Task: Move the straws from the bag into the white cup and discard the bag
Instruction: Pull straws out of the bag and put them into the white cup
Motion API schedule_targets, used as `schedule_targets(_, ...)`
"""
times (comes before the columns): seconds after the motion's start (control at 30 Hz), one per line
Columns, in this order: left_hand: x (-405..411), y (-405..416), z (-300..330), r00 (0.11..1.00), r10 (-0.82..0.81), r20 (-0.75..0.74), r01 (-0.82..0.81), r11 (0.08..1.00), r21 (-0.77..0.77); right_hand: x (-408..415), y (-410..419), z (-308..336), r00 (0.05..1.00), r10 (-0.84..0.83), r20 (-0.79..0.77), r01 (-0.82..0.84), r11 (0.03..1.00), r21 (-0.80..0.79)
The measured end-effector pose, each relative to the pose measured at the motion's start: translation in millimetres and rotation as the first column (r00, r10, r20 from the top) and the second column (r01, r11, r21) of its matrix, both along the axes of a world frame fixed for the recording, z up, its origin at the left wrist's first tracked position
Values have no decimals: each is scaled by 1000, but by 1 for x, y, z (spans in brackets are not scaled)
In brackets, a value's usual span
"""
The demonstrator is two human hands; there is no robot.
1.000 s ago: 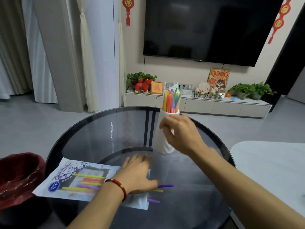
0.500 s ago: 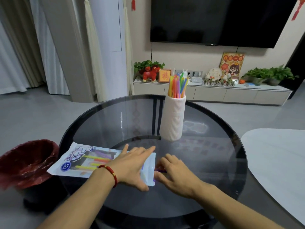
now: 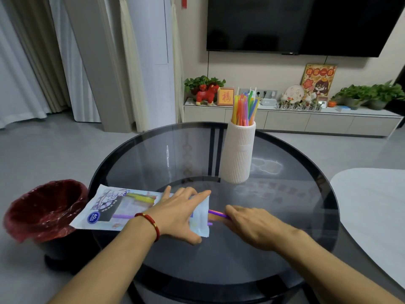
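left hand (image 3: pixel 177 212) flat, fingers spread, pressing bag (image 3: pixel 122 207) on worktop (image 3: pixel 285 216) | right hand (image 3: pixel 252 224) pinching purple straw (image 3: pixel 215 213) at bag mouth | white cup (image 3: pixel 240 150) upright behind, full of straws (image 3: pixel 244 109) | red-lined bin (image 3: pixel 43 209) left, on floor

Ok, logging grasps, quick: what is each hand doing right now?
Left hand: open, pressing flat on the bag.
Right hand: pinching a purple straw at the bag's mouth.
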State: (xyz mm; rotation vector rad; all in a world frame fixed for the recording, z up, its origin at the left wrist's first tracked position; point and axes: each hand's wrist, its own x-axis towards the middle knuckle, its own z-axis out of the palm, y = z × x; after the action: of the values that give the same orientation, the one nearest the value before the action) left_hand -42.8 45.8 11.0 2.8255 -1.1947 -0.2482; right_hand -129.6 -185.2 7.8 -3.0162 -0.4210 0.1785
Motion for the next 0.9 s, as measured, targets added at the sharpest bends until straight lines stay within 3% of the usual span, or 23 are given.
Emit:
schedule_targets(0.23, 3, -1, -2, 989, 119, -86, -109, 988, 112, -17, -63, 29, 988, -130, -80, 130, 992, -5)
schedule_targets(0.33, -1, -13, 1, 979, 127, -161, -128, 992, 1, -26, -69, 42, 980, -114, -166, 138, 980, 145)
schedule_targets(0.4, -4, -23, 3, 993, 69, -100, -79, 992, -98, -33, -69, 47, 946, -123, -301, 225, 916, 333)
schedule_targets(0.47, -7, -31, 3, 1000, 10, -15, -12, 991, -133, -38, -71, 49, 872, -108, -477, 381, 761, 524)
schedule_targets(0.57, -12, -37, 4, 999, -26, -33, 22, 993, -112, -41, -79, 52, 812, 11, -583, 500, 503, 705)
schedule_targets(0.63, -14, -38, 6, 999, -23, -48, 17, 992, -125, -41, -89, 48, 789, 180, -587, 552, 212, 807)
schedule_targets(0.7, -15, -37, 9, 1000, 1, -26, -6, 986, -164, -41, -102, 39, 761, 356, -542, 613, -125, 780)
schedule_targets(0.77, -15, -38, 10, 999, 36, 3, -35, 976, -215, -39, -107, 31, 763, 471, -442, 617, -329, 715)
schedule_targets(0.83, -16, -40, 10, 998, 65, 22, -57, 966, -254, -37, -96, 26, 799, 438, -412, 569, -330, 753)
schedule_targets(0.9, -18, -44, 11, 998, 64, 19, -57, 962, -266, -30, -68, 21, 848, 278, -450, 511, -211, 833)
